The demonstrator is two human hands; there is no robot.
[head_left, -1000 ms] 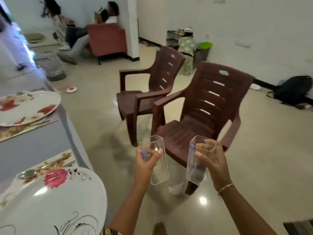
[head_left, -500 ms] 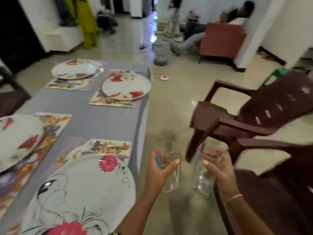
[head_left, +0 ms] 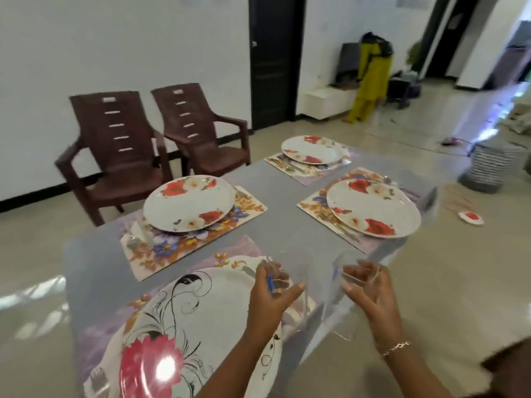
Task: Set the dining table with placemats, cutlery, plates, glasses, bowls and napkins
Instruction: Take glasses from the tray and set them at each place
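- Holding a clear glass in each hand, we stood at the near right corner of the grey table (head_left: 275, 202).
- Our left hand (head_left: 270, 297) curled its fingers and thumb round the left glass (head_left: 291, 272), just above the right rim of the near plate (head_left: 184, 326).
- Our right hand (head_left: 370, 294) gripped the right glass (head_left: 339, 300) at the table's right edge, apparently partly over the floor.
- Both glasses were blurred and almost invisible. We judged that misreading an edge could knock one against the near plate or against the other glass, since they hung close together.
- With little table beneath the right glass, a slackened grip would probably have sent it to the hard floor.
- The near placemat (head_left: 238, 248) showed little bare room beside its plate. A glass set down on the plate's rim might have tipped.
- Three more plates (head_left: 373, 208) sat on placemats farther off. No glasses, bowls or napkins showed on the table, so much setting remained.
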